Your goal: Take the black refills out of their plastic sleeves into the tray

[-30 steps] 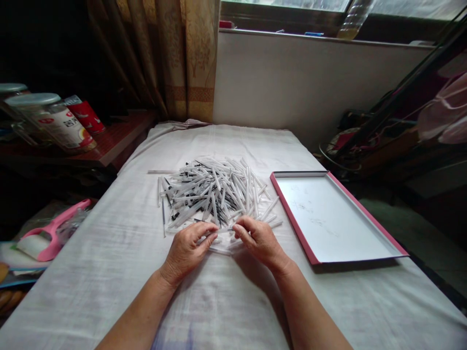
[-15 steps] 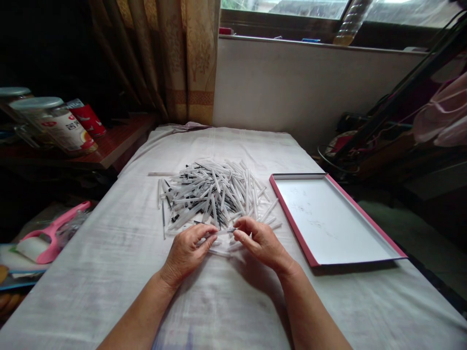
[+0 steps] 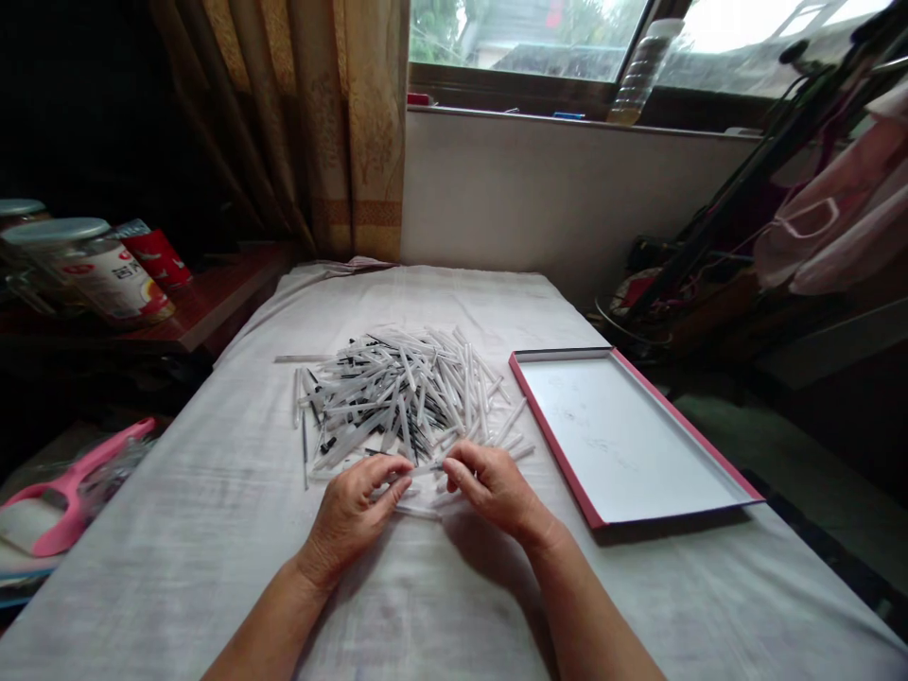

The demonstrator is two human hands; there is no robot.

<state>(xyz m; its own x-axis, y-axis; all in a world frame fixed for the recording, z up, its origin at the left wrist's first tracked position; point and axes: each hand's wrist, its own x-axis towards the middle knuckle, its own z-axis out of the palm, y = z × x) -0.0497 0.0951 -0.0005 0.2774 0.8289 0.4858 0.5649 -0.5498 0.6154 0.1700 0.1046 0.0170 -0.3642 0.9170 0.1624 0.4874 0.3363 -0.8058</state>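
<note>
A translucent white pen barrel [image 3: 426, 469] spans the small gap between my two hands, just in front of a heap of pen parts. My left hand [image 3: 357, 508] pinches its left end between thumb and fingers. At the other end, my right hand [image 3: 495, 487] closes its fingertips on a thin dark piece that looks like a pen refill; its tip meets the barrel, but how far it sits inside is unclear. The heap [image 3: 404, 392] mixes clear barrels, dark refills and small black parts. Another barrel [image 3: 418, 512] lies on the cloth below my hands.
To the right lies a shallow white tray with pink sides [image 3: 638, 435]. A white cloth [image 3: 234, 530] covers the table. Jars [image 3: 106, 274] stand on a wooden shelf at left, above a pink-handled tool [image 3: 78, 487]. Wall and curtain [image 3: 375, 142] bound the far side.
The camera view has tilted up and turned slightly right, so everything sits lower and further left. Both hands keep their pinch, with the fingertips about as close together as before.
</note>
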